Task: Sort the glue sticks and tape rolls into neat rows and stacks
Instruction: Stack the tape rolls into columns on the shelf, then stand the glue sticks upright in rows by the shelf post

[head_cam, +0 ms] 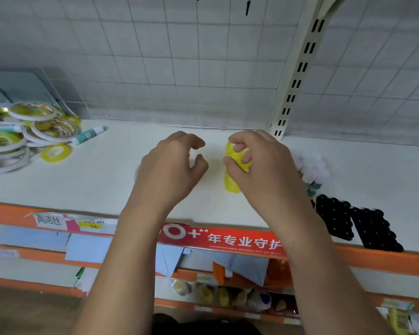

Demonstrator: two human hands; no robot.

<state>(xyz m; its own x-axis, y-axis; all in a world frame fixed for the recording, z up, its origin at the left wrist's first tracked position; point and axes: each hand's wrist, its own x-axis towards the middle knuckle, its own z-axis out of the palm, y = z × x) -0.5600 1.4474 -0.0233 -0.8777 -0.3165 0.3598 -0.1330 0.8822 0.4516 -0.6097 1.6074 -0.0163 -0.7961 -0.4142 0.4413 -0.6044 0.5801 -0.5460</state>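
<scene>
**Yellow tape stack in the right hand, messy heap off to the left**

So the right hand (264, 163) has its fingers curled round the upper part of a yellow tape stack (231, 182). It's a column of yellow rolls that looks to be standing on the white shelf (107, 177), roughly mid-shelf and toward the back. The lower end of the column pokes out below the palm.

The left hand (172, 163) hovers just beside it. The fingers are loosely bent with the thumb apart from them. There's nothing in it, and it isn't touching the stack.

Far left on the shelf is the tape heap (22, 134), a jumble of white-rimmed and yellow rolls overlapping at all angles. One small yellow roll (56, 153) lies flat at the heap's front right edge. A loose glue stick (88, 135) with a teal label lies on its side just right of the heap, near the back.

Over on the right there's a tight bunch of white-capped glue sticks (312, 168), partly hidden behind the right wrist. In front of those sit two blocks of black round-topped items (358, 223); honestly can't tell what they are.

Behind everything is a white grid panel (179, 68) and a cream slotted upright (298, 73). A red banner (228, 238) with white print runs along the shelf's orange front edge.
</scene>
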